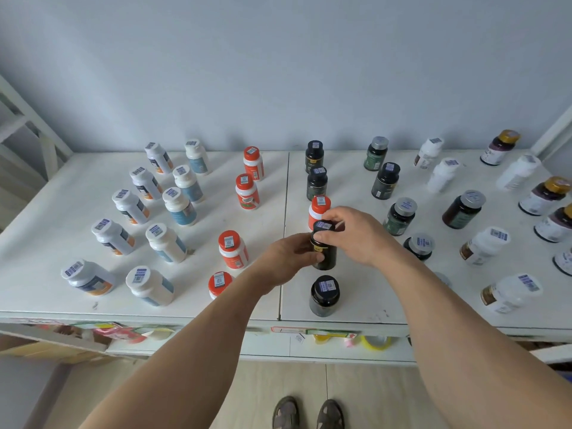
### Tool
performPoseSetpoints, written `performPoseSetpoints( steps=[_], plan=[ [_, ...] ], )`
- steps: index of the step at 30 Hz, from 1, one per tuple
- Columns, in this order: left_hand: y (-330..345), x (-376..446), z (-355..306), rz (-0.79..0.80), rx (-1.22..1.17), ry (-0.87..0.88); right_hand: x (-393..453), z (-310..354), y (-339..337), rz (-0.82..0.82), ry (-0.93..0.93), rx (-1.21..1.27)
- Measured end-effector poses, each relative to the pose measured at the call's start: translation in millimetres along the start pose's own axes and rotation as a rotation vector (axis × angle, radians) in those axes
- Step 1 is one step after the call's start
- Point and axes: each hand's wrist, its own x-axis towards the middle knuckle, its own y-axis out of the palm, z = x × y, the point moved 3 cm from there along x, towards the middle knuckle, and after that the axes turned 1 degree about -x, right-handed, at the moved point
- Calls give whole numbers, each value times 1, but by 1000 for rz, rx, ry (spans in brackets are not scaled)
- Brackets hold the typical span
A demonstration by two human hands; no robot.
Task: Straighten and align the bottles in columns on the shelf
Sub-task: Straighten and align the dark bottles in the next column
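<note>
1. The left hand point(286, 258) grips the side of the dark glossy plastic bottle with a black cap point(324, 246) from its left.
2. That bottle stands upright on the white shelf point(201, 243) in the black column, just ahead of an orange-capped white bottle point(318, 209) that looks misplaced.
3. The right hand point(356, 236) pinches its cap from the right; both hands are equally near.
4. Contents cannot be seen.

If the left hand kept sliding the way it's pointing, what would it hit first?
The left hand already grips the black bottle, pointing right. Just beyond that lies the right hand, then probably the dark bottle, though depth is unclear.
</note>
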Motion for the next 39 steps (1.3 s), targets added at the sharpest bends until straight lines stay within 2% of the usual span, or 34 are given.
performPoseSetpoints(
  steps=[9, 19, 24, 30, 39],
  plan=[
    [-8, 0, -5, 143, -20, 2, -1, 9, -4, -55, 42, -7],
    [-10, 5, -7, 163, -10, -3, 1, 7, -5, -53, 59, 4],
    [-12, 8, -8, 114, 142, 4, -3, -2, -1, -40, 66, 23],
    [-19, 9, -10, -96, 491, 56, -5, -15, 16, 33, 92, 62],
    [-24, 14, -22, -213, 553, 141, -6, -15, 21, 86, 98, 66]
  ],
)
